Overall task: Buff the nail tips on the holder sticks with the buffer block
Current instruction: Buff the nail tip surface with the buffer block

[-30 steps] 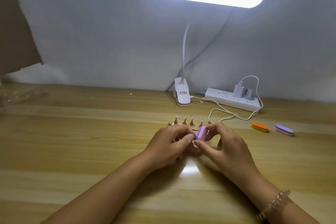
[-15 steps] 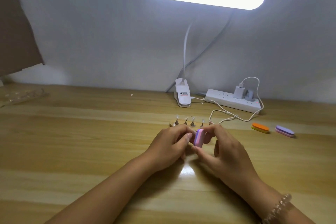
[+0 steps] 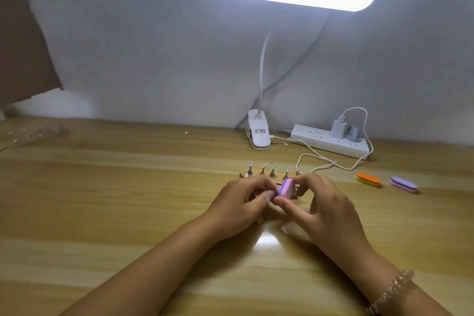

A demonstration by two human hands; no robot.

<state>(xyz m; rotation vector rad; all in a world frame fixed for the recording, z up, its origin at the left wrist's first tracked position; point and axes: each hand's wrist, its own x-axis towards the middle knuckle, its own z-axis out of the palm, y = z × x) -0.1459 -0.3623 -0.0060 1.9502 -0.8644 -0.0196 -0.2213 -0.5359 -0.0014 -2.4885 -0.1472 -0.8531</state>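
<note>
A pink and purple buffer block (image 3: pixel 285 188) is pinched between the thumb and fingers of my right hand (image 3: pixel 324 209) over the middle of the wooden table. My left hand (image 3: pixel 242 205) is curled right beside it, fingertips against the block's left face; what it pinches is hidden by the fingers. Just behind my hands lies a wooden holder base (image 3: pixel 256 174) with several short sticks (image 3: pixel 272 170) standing in it, each topped by a small clear nail tip.
A clip lamp base (image 3: pixel 258 133) and a white power strip (image 3: pixel 331 141) with a charger and cable stand at the back. An orange buffer (image 3: pixel 368 178) and a purple buffer (image 3: pixel 403 183) lie to the right. Clear plastic packaging (image 3: pixel 33 133) sits far left.
The buffer block has shifted slightly between my fingers, tilting a little more upright. Both hands stay together in the same place.
</note>
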